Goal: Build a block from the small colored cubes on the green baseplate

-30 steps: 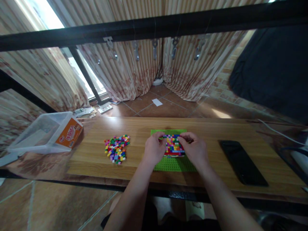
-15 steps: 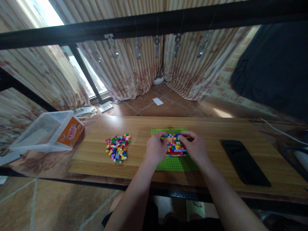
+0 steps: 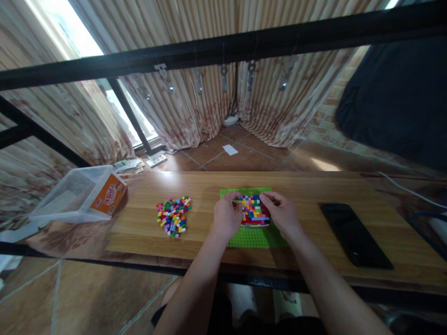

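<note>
Atop a brown wood-grained board (image 3: 202,204) and green studded baseplate (image 3: 257,239), a multicoloured plastic-brick block (image 3: 255,211), probably light, rigid and best gripped by its sides, is flanked by the bent fingers of left hand (image 3: 226,216) and right hand (image 3: 284,216), whose hold cannot be told.

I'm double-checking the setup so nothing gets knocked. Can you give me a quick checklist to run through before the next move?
1. Left hand at the left side of the multicoloured brick block: ok.
2. Right hand at the block's far right corner: ok.
3. Green baseplate under the block: ok; whether the block is pressed down firmly: cannot tell.
4. Loose brick pile apart from the left hand: ok.
5. Black phone apart from the right hand: ok.
6. A single brick between either hand's fingertips: cannot tell, too small and partly hidden.
</note>
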`<state>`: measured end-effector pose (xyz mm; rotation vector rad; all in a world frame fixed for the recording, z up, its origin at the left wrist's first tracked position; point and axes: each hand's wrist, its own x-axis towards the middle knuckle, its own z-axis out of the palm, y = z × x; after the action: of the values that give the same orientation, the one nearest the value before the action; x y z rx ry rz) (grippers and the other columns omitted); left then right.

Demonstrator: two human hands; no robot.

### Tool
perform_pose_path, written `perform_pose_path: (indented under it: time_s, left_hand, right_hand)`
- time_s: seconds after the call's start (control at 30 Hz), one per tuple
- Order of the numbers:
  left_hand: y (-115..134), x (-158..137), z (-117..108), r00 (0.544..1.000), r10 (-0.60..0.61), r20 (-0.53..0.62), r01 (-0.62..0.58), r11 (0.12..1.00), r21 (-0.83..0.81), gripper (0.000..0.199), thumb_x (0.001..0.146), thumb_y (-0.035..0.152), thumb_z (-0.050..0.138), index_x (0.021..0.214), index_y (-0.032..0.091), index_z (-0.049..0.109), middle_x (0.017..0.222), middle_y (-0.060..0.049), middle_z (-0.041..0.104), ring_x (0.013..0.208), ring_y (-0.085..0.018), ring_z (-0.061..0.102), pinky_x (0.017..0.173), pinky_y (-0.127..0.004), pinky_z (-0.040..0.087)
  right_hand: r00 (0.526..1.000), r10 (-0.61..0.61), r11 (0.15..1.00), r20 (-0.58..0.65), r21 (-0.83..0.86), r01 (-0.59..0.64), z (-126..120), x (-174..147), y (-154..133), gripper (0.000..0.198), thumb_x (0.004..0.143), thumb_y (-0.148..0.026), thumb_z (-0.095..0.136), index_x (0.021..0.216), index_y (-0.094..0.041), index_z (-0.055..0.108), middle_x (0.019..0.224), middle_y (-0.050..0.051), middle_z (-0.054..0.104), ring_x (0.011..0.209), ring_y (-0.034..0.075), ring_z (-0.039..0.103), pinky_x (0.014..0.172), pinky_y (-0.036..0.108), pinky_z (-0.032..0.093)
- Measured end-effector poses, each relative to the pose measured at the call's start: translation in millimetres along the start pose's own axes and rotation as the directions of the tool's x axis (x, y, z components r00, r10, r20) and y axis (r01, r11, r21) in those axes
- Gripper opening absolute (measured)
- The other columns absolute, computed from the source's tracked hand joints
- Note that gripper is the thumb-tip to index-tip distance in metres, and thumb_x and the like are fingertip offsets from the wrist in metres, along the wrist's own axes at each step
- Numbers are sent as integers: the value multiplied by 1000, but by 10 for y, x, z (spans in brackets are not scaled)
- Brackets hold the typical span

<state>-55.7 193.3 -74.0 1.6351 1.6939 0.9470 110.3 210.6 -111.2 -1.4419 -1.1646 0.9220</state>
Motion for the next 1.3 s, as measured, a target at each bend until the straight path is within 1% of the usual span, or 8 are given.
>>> perform_pose_path:
  time_s: [0.2, 0.4, 0.5, 0.63, 0.77, 0.9, 1.07, 1.3]
  left_hand:
    - [6, 0, 1, 1000, -11, 6, 11, 1000, -4, 32, 81, 8, 56, 108, 19, 70, 101, -7, 74, 85, -19, 69, 88, -34, 54]
    - [18, -10, 41, 1000, -6, 24, 6, 1000, 9, 34, 82, 9, 55, 110, 20, 70, 105, -6, 75, 90, -20, 69, 92, -34, 54]
    - [1, -1, -4, 1000, -18, 23, 18, 999, 26, 32, 83, 13, 57, 112, 18, 69, 108, -9, 74, 90, -21, 69, 91, -35, 54]
    - [-132, 51, -284, 994, -37, -104, 56, 982, 181, 29, 85, 15, 55, 109, 18, 70, 105, -10, 74, 92, -22, 69, 89, -34, 53]
    - [-387, 135, -716, 952, -123, -279, 231, 890, 394, 33, 83, 12, 55, 111, 19, 70, 108, -10, 73, 104, -23, 66, 93, -32, 49]
    - [-643, 202, -1017, 914, -210, -348, 368, 788, 493, 33, 81, 15, 59, 111, 19, 72, 112, -11, 72, 110, -24, 64, 96, -32, 45]
    - [-826, 238, -1106, 929, -224, -296, 360, 734, 575, 26, 81, 23, 63, 103, 23, 76, 110, -10, 73, 107, -24, 64, 92, -30, 46]
    - [-850, 243, -1087, 945, -203, -257, 323, 702, 634, 20, 83, 29, 64, 96, 24, 78, 105, -11, 73, 105, -25, 64, 89, -31, 47]
  right_hand:
    - [999, 3, 999, 31, -51, -2, -7, -24, -21, 45, 74, -56, 68, 96, -18, 75, 92, 8, 76, 78, 22, 69, 71, 35, 55]
    - [996, 45, 984, 70, -175, -33, -40, -12, 44, 46, 75, -55, 67, 103, -20, 75, 86, 8, 77, 68, 22, 69, 61, 34, 54]
    - [999, 0, 961, 38, -276, 10, -72, 5, 79, 47, 75, -57, 66, 103, -20, 76, 85, 9, 76, 67, 23, 69, 59, 34, 52]
    - [1000, 14, 945, 21, -328, -6, -117, 13, 76, 50, 77, -59, 62, 104, -20, 76, 78, 10, 76, 63, 24, 68, 57, 35, 51]
    - [1000, 18, 944, 12, -331, -13, -140, 11, 41, 51, 76, -59, 62, 103, -18, 75, 74, 9, 75, 62, 24, 68, 57, 34, 50]
    - [1000, 14, 937, 7, -348, -11, -144, 9, -7, 52, 75, -59, 61, 104, -17, 75, 71, 8, 74, 60, 23, 66, 56, 33, 48]
    - [1000, 30, 925, 8, -378, -24, -138, 2, -70, 52, 73, -58, 60, 103, -18, 76, 69, 7, 73, 59, 23, 64, 58, 34, 46]
    - [1000, 24, 929, 12, -370, -18, -113, -4, -94, 51, 73, -57, 59, 102, -18, 76, 65, 6, 70, 55, 21, 61, 55, 33, 44]
